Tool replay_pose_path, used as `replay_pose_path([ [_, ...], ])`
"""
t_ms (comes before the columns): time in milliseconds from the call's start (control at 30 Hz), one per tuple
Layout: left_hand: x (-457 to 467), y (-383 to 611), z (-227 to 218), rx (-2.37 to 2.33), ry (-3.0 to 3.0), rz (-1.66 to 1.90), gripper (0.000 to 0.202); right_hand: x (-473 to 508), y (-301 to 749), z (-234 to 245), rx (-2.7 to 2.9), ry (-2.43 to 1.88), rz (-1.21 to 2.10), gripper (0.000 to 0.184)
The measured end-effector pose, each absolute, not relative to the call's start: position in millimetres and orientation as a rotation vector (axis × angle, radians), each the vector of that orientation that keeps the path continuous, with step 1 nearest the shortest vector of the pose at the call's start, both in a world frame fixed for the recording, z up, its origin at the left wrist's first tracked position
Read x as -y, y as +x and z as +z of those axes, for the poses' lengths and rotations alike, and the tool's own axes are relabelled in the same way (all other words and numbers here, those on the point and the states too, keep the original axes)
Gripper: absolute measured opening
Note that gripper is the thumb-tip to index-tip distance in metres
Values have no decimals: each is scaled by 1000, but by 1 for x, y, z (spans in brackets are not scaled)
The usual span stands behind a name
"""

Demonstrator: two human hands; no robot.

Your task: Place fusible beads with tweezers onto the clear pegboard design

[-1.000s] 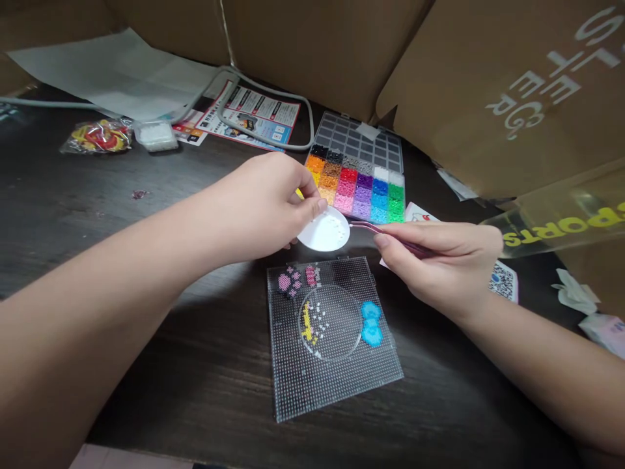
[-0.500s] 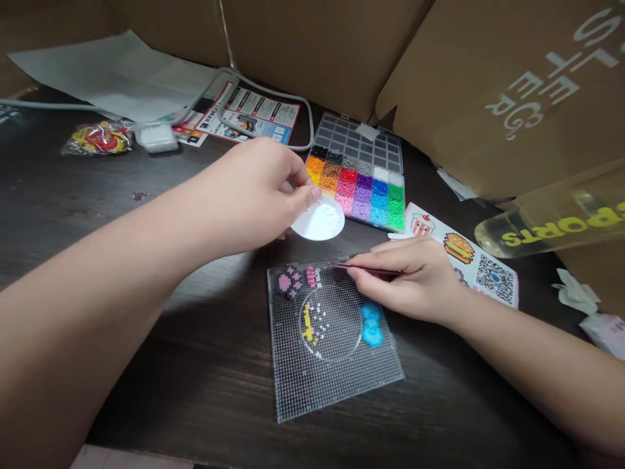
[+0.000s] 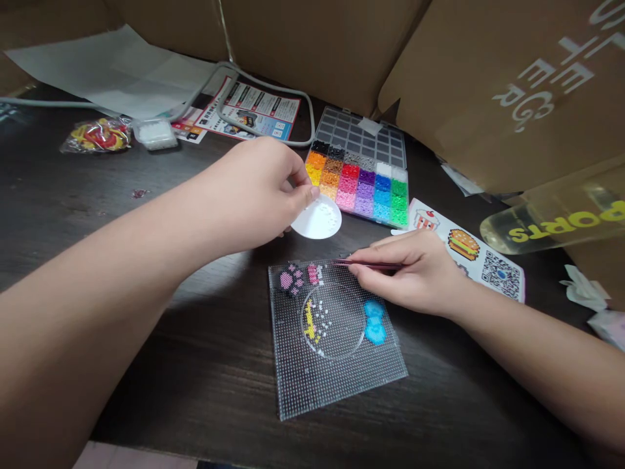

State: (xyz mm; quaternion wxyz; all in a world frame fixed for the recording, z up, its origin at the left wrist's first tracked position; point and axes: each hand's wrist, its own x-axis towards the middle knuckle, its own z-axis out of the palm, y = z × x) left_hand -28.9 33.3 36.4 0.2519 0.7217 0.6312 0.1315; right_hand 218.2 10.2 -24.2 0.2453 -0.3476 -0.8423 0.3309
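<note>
My left hand (image 3: pixel 258 192) pinches the rim of a small white round dish (image 3: pixel 317 219) with a few white beads in it, held just above the table. My right hand (image 3: pixel 415 273) grips pink tweezers (image 3: pixel 364 264), whose tips reach over the top edge of a clear square pegboard (image 3: pixel 336 365). On the pegboard are a pink paw shape (image 3: pixel 291 279), a small pink-and-white patch (image 3: pixel 315 273), a blue bow (image 3: pixel 375 322), and a clear round disc (image 3: pixel 334 322) over white and yellow beads. A sorted box of coloured beads (image 3: pixel 359 182) lies behind the dish.
Brown cardboard boxes (image 3: pixel 488 85) stand along the back and right. A pattern card with a burger and QR code (image 3: pixel 469 257) lies right of my hand, a yellow-lettered clear bottle (image 3: pixel 556 218) beyond it. Leaflets (image 3: pixel 249 111), white paper, a small bag (image 3: pixel 97 135) and a grey cable lie at back left.
My right hand came down and left from beside the dish, bringing the tweezers onto the pegboard's top edge. My left hand shifted the dish slightly left and back.
</note>
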Motion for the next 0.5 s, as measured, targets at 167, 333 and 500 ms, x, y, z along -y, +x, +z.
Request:
replay_pose_path([
  [167,-33,-29,37,-1729,1952,346,22,-9,217,-24,2322,-946,909,18],
  [333,-33,-30,37,-1714,1975,339,24,-9,217,-24,2311,-941,908,19],
  [500,-34,-30,36,-1745,1920,319,23,-9,218,-20,2286,-939,929,21],
])
